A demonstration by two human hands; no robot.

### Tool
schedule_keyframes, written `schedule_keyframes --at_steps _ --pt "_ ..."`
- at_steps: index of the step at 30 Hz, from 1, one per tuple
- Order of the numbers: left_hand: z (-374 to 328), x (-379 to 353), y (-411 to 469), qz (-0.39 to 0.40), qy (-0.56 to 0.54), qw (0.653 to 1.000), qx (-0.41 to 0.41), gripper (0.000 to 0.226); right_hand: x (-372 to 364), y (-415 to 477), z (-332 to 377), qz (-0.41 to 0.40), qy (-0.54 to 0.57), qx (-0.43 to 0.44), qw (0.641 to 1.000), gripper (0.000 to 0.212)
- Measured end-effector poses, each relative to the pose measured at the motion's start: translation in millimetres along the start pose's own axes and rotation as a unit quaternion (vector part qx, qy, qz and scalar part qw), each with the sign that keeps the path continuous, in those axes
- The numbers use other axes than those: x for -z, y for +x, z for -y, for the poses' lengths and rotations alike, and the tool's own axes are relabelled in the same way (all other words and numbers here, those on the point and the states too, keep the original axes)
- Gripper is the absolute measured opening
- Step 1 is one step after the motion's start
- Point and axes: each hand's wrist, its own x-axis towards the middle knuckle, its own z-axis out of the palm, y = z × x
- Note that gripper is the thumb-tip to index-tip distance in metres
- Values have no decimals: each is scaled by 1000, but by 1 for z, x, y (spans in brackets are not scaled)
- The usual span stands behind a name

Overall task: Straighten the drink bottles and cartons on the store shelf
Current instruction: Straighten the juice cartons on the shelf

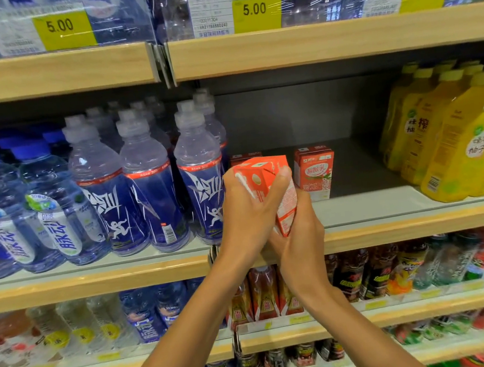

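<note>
Both my hands grip one red-and-white drink carton (267, 178), tilted in the air just in front of the middle shelf (386, 222). My left hand (246, 212) wraps its left side and top. My right hand (298, 231) holds its lower right end from below. A second matching carton (315, 173) stands upright on the shelf just right of my hands. The top of another carton (245, 155) peeks out behind the held one. Blue sports-drink bottles (152, 186) stand in rows to the left.
Yellow juice bottles (449, 139) fill the shelf's right end, with a bare gap of shelf between them and the cartons. Water bottles (30, 209) are at far left. The upper shelf edge (280, 46) carries price tags. Lower shelves (395, 316) hold mixed drinks.
</note>
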Motion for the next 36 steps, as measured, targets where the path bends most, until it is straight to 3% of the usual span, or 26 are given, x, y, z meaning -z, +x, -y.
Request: schedule_keyframes --at_steps 2,5,7,12,16,19,22,26,31,36 --pt "2 -3 1 -12 7 1000 1 55 -2 -3 -1 -10 -1 -5 1000 78" --pt "3 -3 3 -11 -2 1000 15 56 0 -3 -7 -28 -161 68 984 52" --pt "1 0 4 10 -23 999 27 54 3 -2 -8 6 -182 69 981 54" --pt "-2 24 16 121 -49 991 32 66 23 6 2 99 -26 -23 995 50" --pt "-3 33 23 204 -116 971 52 48 33 19 10 193 57 -143 969 70" --pt "-3 33 24 214 -114 969 49 51 35 22 14 247 79 -174 950 62" --pt "-4 32 23 208 -96 973 39 52 36 21 13 230 73 -167 956 54" --pt "-5 25 14 169 -60 984 -3 42 30 19 8 160 46 -135 977 64" --pt "-3 11 5 92 -66 994 -10 59 21 16 5 86 -6 -80 993 68" --pt "-1 15 12 93 -93 991 -7 47 22 17 4 101 -33 -69 992 68"
